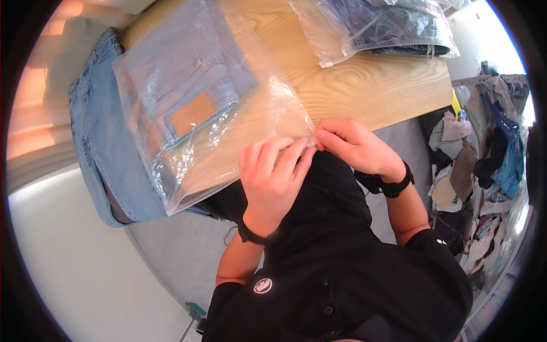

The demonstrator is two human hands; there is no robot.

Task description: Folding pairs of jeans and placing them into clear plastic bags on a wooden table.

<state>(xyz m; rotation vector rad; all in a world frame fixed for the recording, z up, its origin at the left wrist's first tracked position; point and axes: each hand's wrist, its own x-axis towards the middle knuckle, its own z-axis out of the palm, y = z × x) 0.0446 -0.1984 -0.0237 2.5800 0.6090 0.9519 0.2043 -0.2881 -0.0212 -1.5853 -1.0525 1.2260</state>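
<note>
A clear plastic bag (pixel 256 122) lies on the wooden table with folded light-blue jeans (pixel 171 74) inside it. A brown patch (pixel 192 114) shows on the waistband of the jeans. At the bag's near right corner, my left hand (pixel 273 171) pinches the edge, fingers bent together. Right beside it, my right hand (pixel 356 145) grips the same corner between thumb and curled fingers. The two hands nearly touch, and their fingertips cover the exact spot they hold.
More blue jeans (pixel 114 154) hang over the table's left edge. Another clear bag with dark jeans (pixel 393 28) lies at the back right of the wooden table (pixel 393 85). To the right stands a rack or bin of mixed clothes (pixel 461 159). A curtain (pixel 51 85) hangs at left.
</note>
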